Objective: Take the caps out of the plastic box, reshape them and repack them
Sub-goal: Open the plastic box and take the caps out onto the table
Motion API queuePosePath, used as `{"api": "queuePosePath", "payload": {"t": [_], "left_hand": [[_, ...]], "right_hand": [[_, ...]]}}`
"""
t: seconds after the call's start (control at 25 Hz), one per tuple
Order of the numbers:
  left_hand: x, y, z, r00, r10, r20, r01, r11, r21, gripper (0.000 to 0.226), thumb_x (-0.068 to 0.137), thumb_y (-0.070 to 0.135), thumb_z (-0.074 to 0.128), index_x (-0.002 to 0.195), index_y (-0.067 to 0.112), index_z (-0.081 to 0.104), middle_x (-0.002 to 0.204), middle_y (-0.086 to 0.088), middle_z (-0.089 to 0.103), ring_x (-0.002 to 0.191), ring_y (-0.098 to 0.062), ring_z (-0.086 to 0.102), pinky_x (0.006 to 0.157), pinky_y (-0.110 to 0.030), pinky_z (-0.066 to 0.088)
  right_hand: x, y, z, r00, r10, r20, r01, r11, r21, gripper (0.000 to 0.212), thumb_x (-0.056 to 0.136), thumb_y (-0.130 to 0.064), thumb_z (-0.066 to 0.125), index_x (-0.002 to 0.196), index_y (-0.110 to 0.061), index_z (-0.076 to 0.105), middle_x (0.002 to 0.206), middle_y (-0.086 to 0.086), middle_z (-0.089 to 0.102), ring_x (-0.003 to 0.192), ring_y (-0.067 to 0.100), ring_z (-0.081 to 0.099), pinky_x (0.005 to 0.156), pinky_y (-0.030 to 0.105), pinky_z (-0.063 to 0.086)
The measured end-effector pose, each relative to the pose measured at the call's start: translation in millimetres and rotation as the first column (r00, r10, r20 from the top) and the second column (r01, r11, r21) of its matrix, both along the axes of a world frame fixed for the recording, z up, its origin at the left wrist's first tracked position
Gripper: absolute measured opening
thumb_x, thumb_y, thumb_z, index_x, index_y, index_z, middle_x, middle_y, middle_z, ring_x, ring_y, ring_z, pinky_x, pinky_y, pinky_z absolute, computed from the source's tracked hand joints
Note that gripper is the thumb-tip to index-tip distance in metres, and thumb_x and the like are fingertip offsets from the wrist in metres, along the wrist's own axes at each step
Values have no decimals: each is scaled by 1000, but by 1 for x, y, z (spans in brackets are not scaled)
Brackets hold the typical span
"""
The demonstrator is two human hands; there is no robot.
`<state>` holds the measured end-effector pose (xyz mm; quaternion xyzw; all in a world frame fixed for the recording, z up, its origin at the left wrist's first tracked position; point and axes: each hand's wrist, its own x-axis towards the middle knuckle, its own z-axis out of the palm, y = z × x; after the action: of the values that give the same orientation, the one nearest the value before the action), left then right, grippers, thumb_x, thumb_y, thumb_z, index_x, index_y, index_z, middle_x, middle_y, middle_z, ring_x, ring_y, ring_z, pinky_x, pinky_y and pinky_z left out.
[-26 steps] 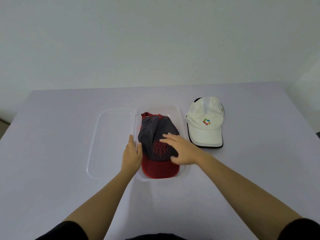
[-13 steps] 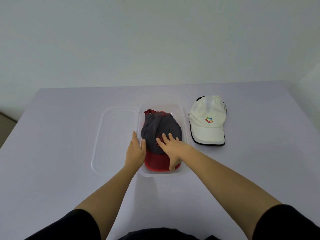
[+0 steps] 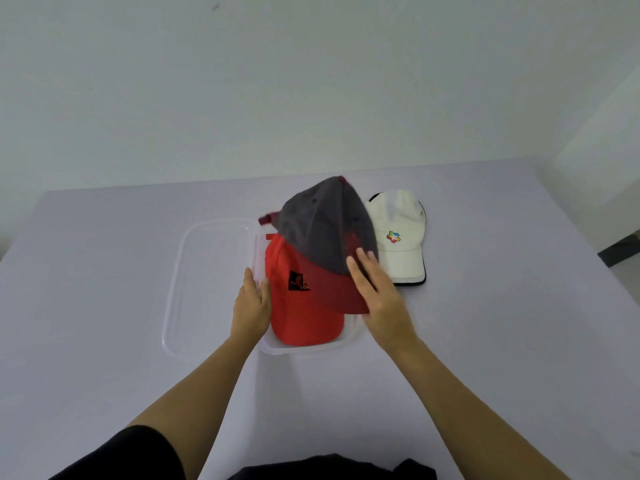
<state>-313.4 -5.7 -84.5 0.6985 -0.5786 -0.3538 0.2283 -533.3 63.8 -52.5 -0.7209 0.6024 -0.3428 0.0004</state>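
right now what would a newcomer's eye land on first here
The grey cap with a red brim, held by the right hand over the clear plastic box. Under it a bright red cap lies in the box, and a white cap sits on the table to its right.

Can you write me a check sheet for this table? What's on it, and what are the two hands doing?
Surface: pale purple table, no spills seen.
Job's things: plastic box; red cap lying inside it; grey cap with a dark red brim held up over the box; white cap on the table right of the box; clear lid flat on the table left of the box.
Clutter: nothing seen.
Hands: left hand against the box's left wall, fingers straight; right hand pinches the grey cap's brim.
Cables: nothing seen.
Surroundings: plain pale wall behind the table.
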Motion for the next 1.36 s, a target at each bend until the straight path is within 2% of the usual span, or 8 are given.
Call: {"api": "queuePosePath", "payload": {"t": [0.16, 0.36, 0.68, 0.88, 1.0, 1.12, 1.24, 1.36], "left_hand": [[-1, -1, -2, 1000, -6, -4, 6, 1000, -14, 58, 100, 33, 29, 148, 6, 13, 144, -22, 41, 129, -39, 42, 105, -47, 34], [-1, -1, -2, 1000, -2, 12, 3, 999, -41, 57, 99, 30, 32, 147, 3, 17, 135, -26, 49, 124, -40, 46, 101, -47, 36], [-3, 1, 0, 1000, 3, 0, -3, 999, -35, 58, 99, 33, 30, 147, 4, 15, 138, -23, 47, 125, -40, 46, 102, -48, 36], [-1, 1, 2, 1000, 9, 0, -9, 1000, -27, 58, 99, 34, 29, 148, 5, 15, 139, -22, 47, 125, -39, 46, 102, -49, 37], [-2, 1, 4, 1000, 9, -11, -9, 1000, -11, 58, 99, 34, 29, 148, 5, 15, 141, -22, 45, 126, -39, 45, 103, -48, 36], [-3, 1, 5, 1000, -4, -23, 3, 1000, -6, 59, 99, 34, 29, 148, 5, 13, 139, -23, 46, 126, -38, 45, 104, -48, 36], [-2, 1, 3, 1000, -2, -29, 2, 1000, -5, 60, 99, 37, 29, 148, 6, 12, 144, -22, 40, 131, -36, 41, 106, -46, 33], [0, 0, 0, 999, 3, -39, -2, 1000, 10, 61, 100, 38, 29, 149, 8, 12, 148, -19, 35, 134, -34, 37, 108, -44, 31]], "right_hand": [[-50, 45, -19, 987, -156, -37, 153, 986, -70, 85, 78, 12, 63, 147, -20, 23, 147, 10, 30, 139, 33, 26, 109, 37, 31], [-89, 91, -75, 966, -162, -200, 226, 908, 354, 121, 58, 20, 73, 148, -32, 11, 150, 1, 25, 135, 32, 31, 84, 36, 53], [-89, 72, -53, 997, -38, -61, 68, 784, 617, 84, 63, -19, 54, 143, -22, 29, 152, 3, 21, 144, 24, 12, 115, 51, 19], [-22, 14, -15, 989, 8, 146, -57, 941, 334, 47, 82, -18, 54, 127, -11, 49, 137, 5, 46, 131, 16, 38, 111, 38, 33], [25, -23, -6, 955, 290, 65, -269, 753, 601, 64, 81, -11, 56, 141, -16, 34, 150, 3, 32, 140, 18, 26, 112, 34, 30], [43, -55, -15, 880, 447, -161, -91, 491, 867, 101, 75, -15, 69, 149, -15, 1, 159, 4, -7, 146, 25, -5, 118, 44, 16], [53, -66, -23, 788, 509, -348, 49, 511, 858, 117, 71, -20, 75, 147, -12, -13, 157, 7, -17, 144, 28, -12, 116, 49, 11], [61, -59, -31, 800, 420, -429, 42, 673, 739, 98, 80, -8, 64, 148, -7, -6, 157, 16, -6, 144, 37, -5, 115, 50, 21]]}}
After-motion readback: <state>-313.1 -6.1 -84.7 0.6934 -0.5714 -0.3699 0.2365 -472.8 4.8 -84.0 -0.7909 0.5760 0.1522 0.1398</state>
